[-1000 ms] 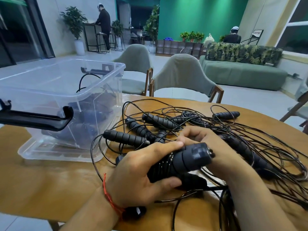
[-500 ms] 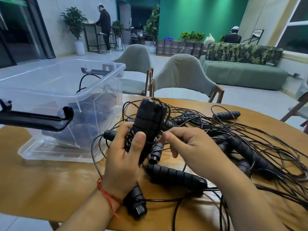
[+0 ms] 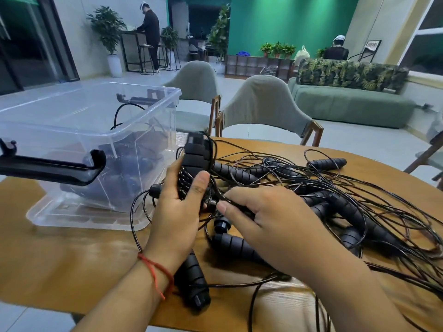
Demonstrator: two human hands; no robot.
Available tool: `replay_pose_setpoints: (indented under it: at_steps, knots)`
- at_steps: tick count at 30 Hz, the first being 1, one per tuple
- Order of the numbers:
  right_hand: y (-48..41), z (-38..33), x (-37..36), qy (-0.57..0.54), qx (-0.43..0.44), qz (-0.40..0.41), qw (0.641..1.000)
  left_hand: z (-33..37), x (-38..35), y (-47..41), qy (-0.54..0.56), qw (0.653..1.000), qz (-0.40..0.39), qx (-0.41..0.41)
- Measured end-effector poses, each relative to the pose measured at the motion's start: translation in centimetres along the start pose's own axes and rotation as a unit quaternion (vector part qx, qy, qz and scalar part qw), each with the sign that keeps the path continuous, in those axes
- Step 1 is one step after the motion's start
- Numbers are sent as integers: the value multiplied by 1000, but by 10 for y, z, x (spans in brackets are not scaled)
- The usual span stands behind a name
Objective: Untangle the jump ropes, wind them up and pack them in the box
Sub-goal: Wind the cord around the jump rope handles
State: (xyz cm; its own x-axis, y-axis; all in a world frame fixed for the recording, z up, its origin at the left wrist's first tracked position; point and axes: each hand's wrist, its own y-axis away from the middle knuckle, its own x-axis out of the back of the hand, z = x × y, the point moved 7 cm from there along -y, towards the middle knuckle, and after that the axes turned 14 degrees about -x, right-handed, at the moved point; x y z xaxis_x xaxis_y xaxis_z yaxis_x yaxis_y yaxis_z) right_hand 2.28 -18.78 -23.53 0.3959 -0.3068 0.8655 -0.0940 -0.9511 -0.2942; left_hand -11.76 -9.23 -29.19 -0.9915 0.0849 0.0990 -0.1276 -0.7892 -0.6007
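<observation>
My left hand (image 3: 178, 212) grips a wound jump rope bundle (image 3: 195, 161), its black handles standing upright with cord wrapped round them. My right hand (image 3: 266, 221) pinches a thin black cord (image 3: 215, 200) just beside that bundle. A tangle of black jump ropes (image 3: 335, 202) with ribbed handles spreads over the round wooden table (image 3: 72, 259). One loose handle (image 3: 194, 281) lies under my left wrist. The clear plastic box (image 3: 143, 130) stands at the left, dark wound ropes inside it.
The box's black latch handle (image 3: 60, 168) juts out at its near side. Two grey chairs (image 3: 263, 109) stand behind the table. Farther off are a green sofa (image 3: 347, 104) and two people.
The left hand raised the wound bundle from lying level to upright and shifted it toward the box. The right hand let go of the bundle and took hold of a cord.
</observation>
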Motion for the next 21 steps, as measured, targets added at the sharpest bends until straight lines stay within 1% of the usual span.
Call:
replay_pose_setpoints:
  at_steps: [2,6,9,11,14,17,19,21]
  knots:
    - [2,-3,4,0,13,31,999,5,-6,3,-24,999,-31,-15]
    - [2,6,21,-31,4,78,996,11,-14,9,-86,991,-85,-56]
    - [3,9,24,-36,6,69,997,18,-24,14,-136,975,-147,-91]
    - [3,9,20,-23,7,51,998,19,-28,18,-177,965,-173,-93]
    - [4,4,13,-16,24,20,999,22,-25,18,-202,962,-159,-96]
    - [6,-7,6,14,50,0,999,24,-18,20,-182,971,-132,-78]
    - [7,-10,4,22,60,-1,998,22,-14,20,-171,976,-116,-68]
    - [7,-8,9,29,63,20,997,22,-15,20,-189,972,-117,-74]
